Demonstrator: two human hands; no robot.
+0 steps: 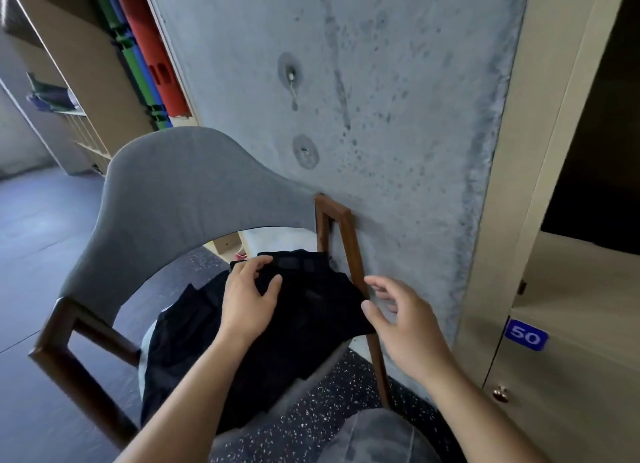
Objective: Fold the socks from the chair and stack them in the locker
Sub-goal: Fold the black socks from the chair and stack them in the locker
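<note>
A pile of black socks [304,310] lies on the seat of a grey upholstered chair [180,192] with brown wooden arms. My left hand [247,296] rests on the pile's far part, its fingers and thumb pinching a black sock near the top. My right hand [405,320] hovers just right of the pile, by the chair's right arm, with fingers spread and nothing in it. An open beige locker [568,262] stands at the right, its dark compartment open above a door marked 50.
A concrete wall [363,99] stands right behind the chair. Beige shelving [79,92] with coloured mats and folded items is at the far left. Speckled dark floor shows under the chair, and my knee [377,438] is at the bottom edge.
</note>
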